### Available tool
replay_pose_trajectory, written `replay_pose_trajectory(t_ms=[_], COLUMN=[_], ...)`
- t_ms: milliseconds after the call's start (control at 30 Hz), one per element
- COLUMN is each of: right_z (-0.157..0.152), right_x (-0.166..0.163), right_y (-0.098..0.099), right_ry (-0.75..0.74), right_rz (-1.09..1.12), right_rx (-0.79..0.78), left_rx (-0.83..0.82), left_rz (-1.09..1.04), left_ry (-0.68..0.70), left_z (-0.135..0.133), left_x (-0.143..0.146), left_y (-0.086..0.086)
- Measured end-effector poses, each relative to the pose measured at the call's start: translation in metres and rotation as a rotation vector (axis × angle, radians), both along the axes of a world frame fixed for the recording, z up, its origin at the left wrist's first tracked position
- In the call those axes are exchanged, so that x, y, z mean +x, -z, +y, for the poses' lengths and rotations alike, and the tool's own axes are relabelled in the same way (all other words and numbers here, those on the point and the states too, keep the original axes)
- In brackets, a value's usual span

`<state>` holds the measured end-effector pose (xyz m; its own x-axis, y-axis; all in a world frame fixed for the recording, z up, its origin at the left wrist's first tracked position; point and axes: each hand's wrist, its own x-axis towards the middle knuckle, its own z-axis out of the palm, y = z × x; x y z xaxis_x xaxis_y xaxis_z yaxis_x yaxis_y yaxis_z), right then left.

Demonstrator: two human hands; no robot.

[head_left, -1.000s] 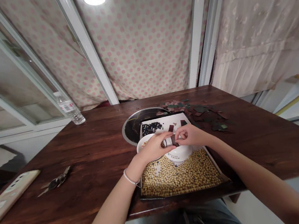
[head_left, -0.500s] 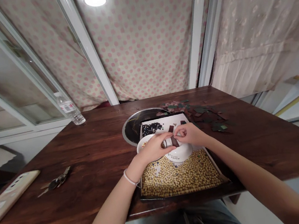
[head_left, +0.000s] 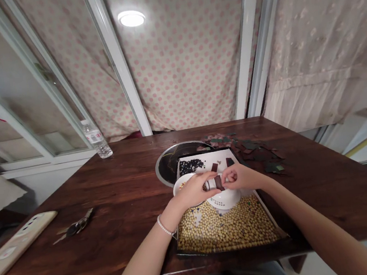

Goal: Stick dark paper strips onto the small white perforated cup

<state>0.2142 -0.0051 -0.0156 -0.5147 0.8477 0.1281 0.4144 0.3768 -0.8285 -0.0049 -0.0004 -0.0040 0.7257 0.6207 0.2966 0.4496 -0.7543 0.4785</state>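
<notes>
My left hand [head_left: 194, 191], a beaded bracelet at its wrist, curves thumb and fingers around a small dark brown flat piece [head_left: 219, 182] with something whitish beside it. At that piece's right edge, my right hand [head_left: 239, 177] is closed in a pinch; what sits between its fingertips is too small to make out. Beneath both hands are a white bowl [head_left: 225, 201] and, partly hidden by my left hand, another white dish [head_left: 178, 184]. They stand in a shallow black-edged tray [head_left: 203, 158] with many gold beads [head_left: 224, 228] and a patch of black beads [head_left: 190, 166].
Dark red and green flat scraps [head_left: 254, 147] lie scattered at the back right. A round dark plate [head_left: 167, 165] sits partly under the tray. Further left are a water bottle [head_left: 97, 141], keys [head_left: 77, 226] and a phone [head_left: 16, 245] on the wooden table [head_left: 116, 198].
The view has tilted up slightly, so everything appears lower and a little to the right. My hands keep nearly the same hold, and the brown piece shows more plainly between them.
</notes>
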Motion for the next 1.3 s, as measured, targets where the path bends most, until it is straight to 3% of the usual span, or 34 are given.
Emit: replay_pose_trajectory(t_ms=[133, 633, 800, 933, 1067, 1167, 1300], right_z=[-0.001, 0.008, 0.003, -0.008, -0.014, -0.01, -0.011], right_x=[0.0, -0.008, -0.012, -0.024, -0.045, -0.056, -0.046], right_y=[-0.001, 0.013, 0.008, -0.003, -0.001, 0.007, 0.002], right_ry=[-0.008, 0.232, 0.276, 0.325, 0.278, 0.169, 0.156], right_rz=[-0.01, 0.049, 0.063, 0.208, 0.254, 0.141, 0.076], right_rx=[-0.014, 0.234, 0.284, 0.365, 0.439, 0.432, 0.381], left_rx=[0.006, -0.008, -0.051, -0.084, -0.135, -0.172, -0.158], left_rz=[0.01, 0.012, -0.021, -0.032, -0.056, -0.073, -0.048], left_ry=[-0.018, -0.001, -0.029, -0.026, -0.03, -0.045, -0.077], left_z=[-0.002, -0.003, 0.0, -0.002, -0.005, -0.007, -0.007], left_x=[-0.001, 0.001, -0.001, -0.001, -0.001, -0.003, -0.005], left_y=[0.0, -0.004, -0.002, -0.006, -0.011, -0.011, -0.01])
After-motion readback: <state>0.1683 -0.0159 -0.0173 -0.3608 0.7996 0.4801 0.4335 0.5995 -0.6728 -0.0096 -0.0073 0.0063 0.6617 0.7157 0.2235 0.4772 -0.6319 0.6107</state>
